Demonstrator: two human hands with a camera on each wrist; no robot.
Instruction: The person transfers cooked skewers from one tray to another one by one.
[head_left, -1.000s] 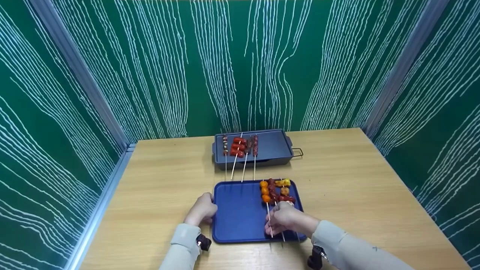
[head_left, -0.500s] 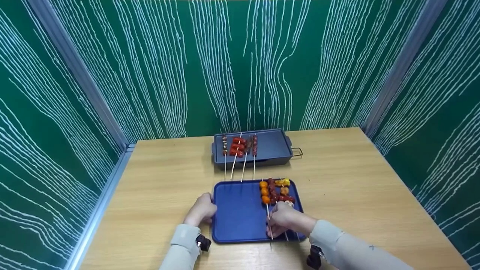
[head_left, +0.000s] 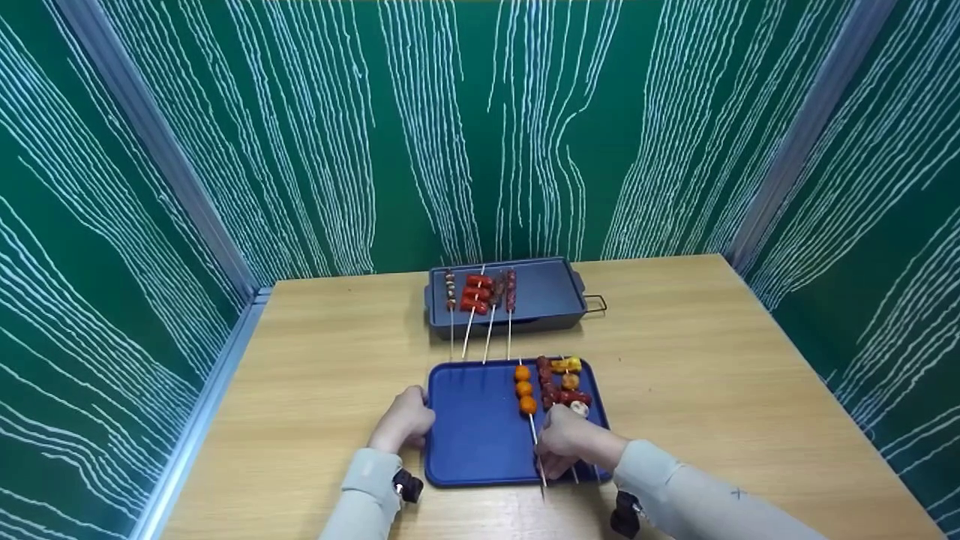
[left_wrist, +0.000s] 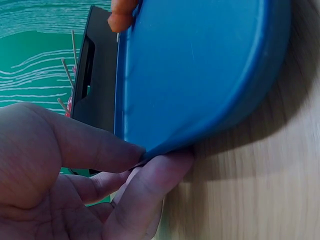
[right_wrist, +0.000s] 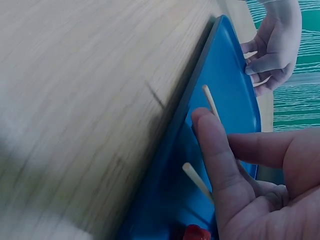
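My left hand (head_left: 407,417) pinches the left edge of a blue tray (head_left: 480,427); in the left wrist view the thumb lies on the rim and a finger below it. Over the tray's right half, my right hand (head_left: 562,441) pinches the stick of a skewer with several orange balls (head_left: 525,390). The right wrist view shows that stick (right_wrist: 212,102) at the fingertips. Beside it on the tray lie a dark red meat skewer (head_left: 546,381) and a mixed skewer (head_left: 571,381) with yellow, brown, red and white pieces. Their lower sticks are partly hidden by my right hand.
Behind the tray stands a dark grill pan (head_left: 546,289) with a wire handle (head_left: 596,304) on its right. Several skewers lie at its left, including one with red sausage pieces (head_left: 477,293), their sticks overhanging the front edge. Green walls enclose the wooden table (head_left: 322,360).
The orange-ball skewer has shifted slightly left and toward me, away from the dark red skewer. My right hand has moved a little with it. The left hand and the tray stay where they were.
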